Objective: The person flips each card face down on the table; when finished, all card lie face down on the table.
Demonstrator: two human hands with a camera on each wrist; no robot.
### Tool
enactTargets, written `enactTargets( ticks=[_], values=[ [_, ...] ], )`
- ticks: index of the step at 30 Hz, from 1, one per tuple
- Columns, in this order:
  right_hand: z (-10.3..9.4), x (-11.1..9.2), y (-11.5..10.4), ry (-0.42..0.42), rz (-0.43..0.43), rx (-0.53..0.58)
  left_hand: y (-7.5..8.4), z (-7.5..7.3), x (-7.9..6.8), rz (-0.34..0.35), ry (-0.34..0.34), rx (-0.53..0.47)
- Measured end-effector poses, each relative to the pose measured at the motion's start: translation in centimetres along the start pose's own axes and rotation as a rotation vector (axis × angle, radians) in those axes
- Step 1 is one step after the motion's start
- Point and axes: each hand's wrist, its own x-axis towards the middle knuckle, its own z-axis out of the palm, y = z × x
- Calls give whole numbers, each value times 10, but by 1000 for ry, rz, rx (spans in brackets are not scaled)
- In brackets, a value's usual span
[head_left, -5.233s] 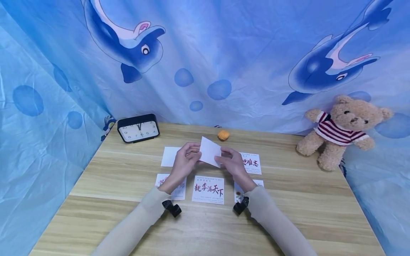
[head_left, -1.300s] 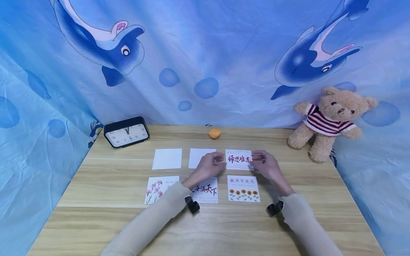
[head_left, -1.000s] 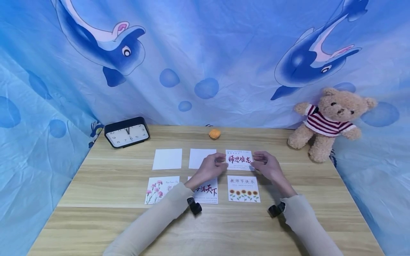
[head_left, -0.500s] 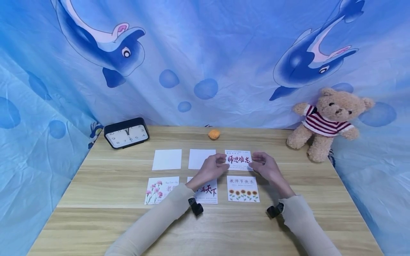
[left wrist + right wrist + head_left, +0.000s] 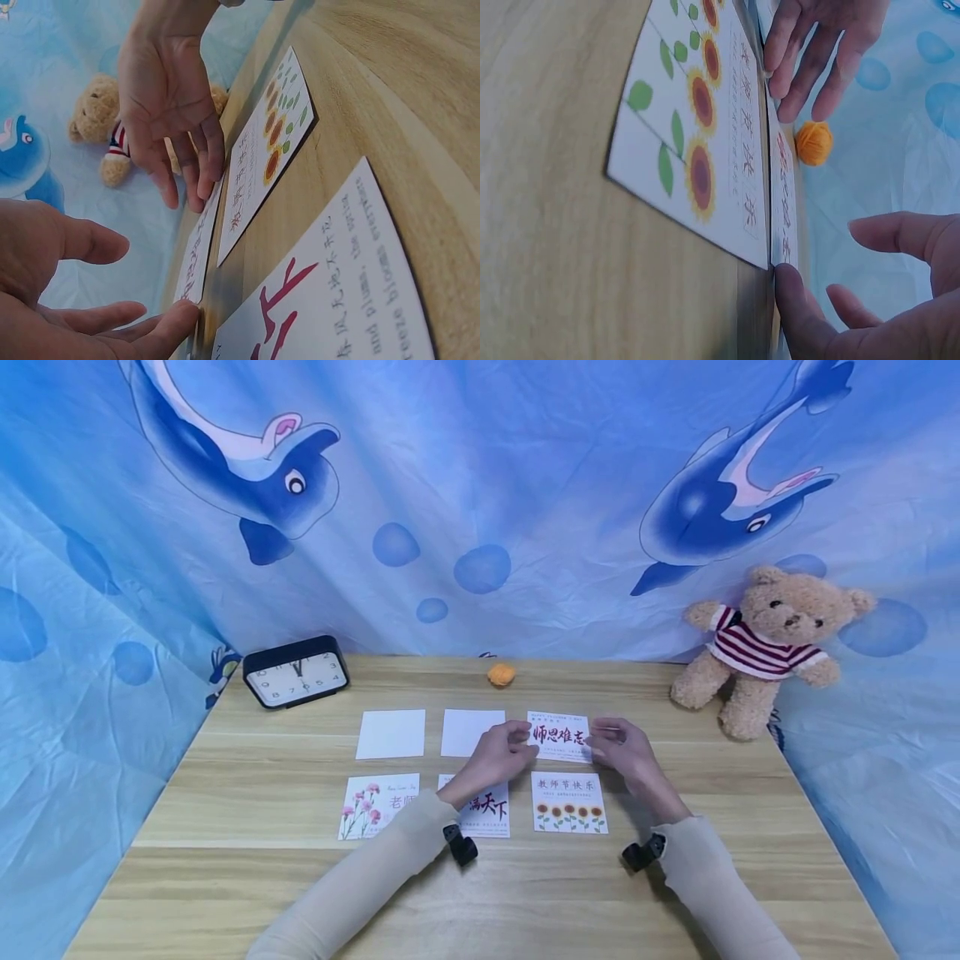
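A square white card with red brush characters (image 5: 558, 737) lies flat at the right of the back row. On its left edge rest the fingertips of my left hand (image 5: 498, 753), while my right hand (image 5: 628, 753) has its fingertips at the right edge. Both hands have loosely extended fingers, thumbs apart, as the wrist views show. Just in front lies a card with sunflowers (image 5: 569, 815). My left forearm partly covers a second red-lettered card (image 5: 487, 822) and overlaps a card with pink flowers (image 5: 363, 810). Two blank-faced white cards (image 5: 391, 734) fill the back row's left and middle.
A black desk clock (image 5: 297, 672) stands at the table's back left. Near the rear edge sits a small orange ball of yarn (image 5: 814, 143). A teddy bear (image 5: 765, 647) in a striped shirt sits at the back right, against a blue dolphin-print curtain (image 5: 555, 477).
About five seconds ago both hands held a white card in the air; a blank-faced card now lies in the back middle. The hands have moved right, to the red-lettered card, shifting it slightly.
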Motion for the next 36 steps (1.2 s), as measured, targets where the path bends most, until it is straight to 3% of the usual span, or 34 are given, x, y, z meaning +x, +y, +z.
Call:
enactTargets(
  ticks=[6, 11, 17, 27, 36],
  values=[
    [-3, 0, 0, -23, 9, 67, 0, 2, 0, 17, 3, 18],
    [-8, -2, -2, -57, -1, 53, 1, 4, -1, 21, 1, 64],
    [-9, -2, -9, -31, -49, 36, 5, 3, -3, 43, -30, 106],
    [7, -3, -24, -28, -126, 160, 8, 4, -5, 51, -61, 116],
    [23, -3, -25, -51, -109, 151, 10, 7, -3, 42, -46, 77]
  ],
)
